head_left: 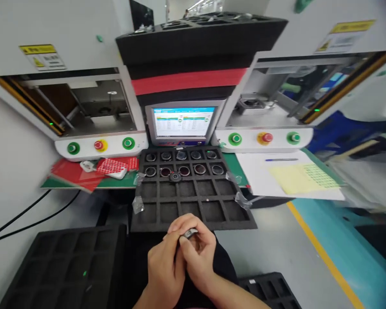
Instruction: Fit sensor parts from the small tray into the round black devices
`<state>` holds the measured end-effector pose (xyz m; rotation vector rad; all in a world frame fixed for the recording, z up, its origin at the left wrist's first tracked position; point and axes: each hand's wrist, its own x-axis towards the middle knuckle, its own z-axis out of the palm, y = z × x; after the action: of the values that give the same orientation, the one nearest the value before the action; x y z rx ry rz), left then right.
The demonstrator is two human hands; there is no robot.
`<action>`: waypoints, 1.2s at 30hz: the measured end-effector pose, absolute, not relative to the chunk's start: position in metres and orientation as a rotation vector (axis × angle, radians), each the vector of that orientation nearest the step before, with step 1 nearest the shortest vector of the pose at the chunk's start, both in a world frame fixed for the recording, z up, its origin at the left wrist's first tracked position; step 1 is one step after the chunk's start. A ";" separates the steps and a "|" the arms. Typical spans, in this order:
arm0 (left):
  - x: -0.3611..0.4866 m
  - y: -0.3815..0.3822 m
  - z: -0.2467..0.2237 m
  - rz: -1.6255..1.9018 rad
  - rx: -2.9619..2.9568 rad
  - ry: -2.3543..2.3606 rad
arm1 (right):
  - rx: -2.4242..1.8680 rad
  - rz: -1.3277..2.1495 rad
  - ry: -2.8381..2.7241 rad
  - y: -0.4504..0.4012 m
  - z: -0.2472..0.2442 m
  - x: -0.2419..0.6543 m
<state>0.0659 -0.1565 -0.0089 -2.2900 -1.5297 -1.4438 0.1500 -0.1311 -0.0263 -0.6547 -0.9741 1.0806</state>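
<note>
My left hand point(165, 262) and my right hand point(199, 255) are pressed together above my lap, in front of the foam tray. Both are closed around a small watch case point(189, 233); only its silvery edge shows between the fingers, the rest being covered. Beyond them, the black foam tray point(180, 208) holds several round watch cases point(200, 169) in its two far rows. A dark round disc point(175, 177) with small marks rests on the tray's divider, by the second row.
Two white machines flank a screen point(182, 122), with green buttons point(236, 138) and red buttons point(267, 137) in front. Red sheets point(80, 174) lie left; paper point(254, 171) and a pen point(281, 160) lie right. Another foam tray point(61, 262) stands lower left.
</note>
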 end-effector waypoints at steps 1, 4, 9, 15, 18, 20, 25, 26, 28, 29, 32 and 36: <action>0.066 -0.157 -0.008 -1.476 -2.303 -1.549 | -0.659 1.084 -0.992 -0.132 -0.025 0.151; 0.065 -0.157 -0.006 -1.565 -2.313 -1.597 | -0.684 1.092 -1.046 -0.133 -0.021 0.154; 0.062 -0.158 -0.010 -1.632 -2.319 -1.589 | -0.638 1.071 -1.080 -0.135 -0.021 0.152; 0.063 -0.162 -0.019 -1.590 -2.303 -1.535 | -0.584 1.104 -1.056 -0.141 -0.027 0.147; 0.063 -0.162 -0.018 -1.573 -2.325 -1.483 | -0.574 1.110 -1.023 -0.142 -0.030 0.149; 0.061 -0.161 -0.016 -1.581 -2.348 -1.524 | -0.583 1.120 -1.042 -0.141 -0.031 0.153; 0.056 -0.161 -0.004 -1.690 -2.505 -1.756 | -0.630 1.125 -1.233 -0.136 -0.028 0.171; 0.055 -0.162 -0.001 -1.711 -2.528 -1.778 | -0.631 1.135 -1.265 -0.136 -0.026 0.174; 0.055 -0.163 0.002 -1.741 -2.536 -1.813 | -0.619 1.163 -1.306 -0.136 -0.021 0.180; 0.055 -0.164 0.003 -1.752 -2.530 -1.825 | -0.609 1.173 -1.318 -0.135 -0.019 0.182; 0.056 -0.166 0.004 -1.783 -2.525 -1.823 | -0.591 1.170 -1.357 -0.135 -0.015 0.185; 0.056 -0.167 0.005 -1.737 -2.578 -1.797 | -0.597 1.084 -1.383 -0.136 -0.015 0.181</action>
<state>0.0556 -0.1672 0.0054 -2.5776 -1.7974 -1.7370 0.1812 -0.1356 -0.0147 -0.5969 -1.3834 1.0843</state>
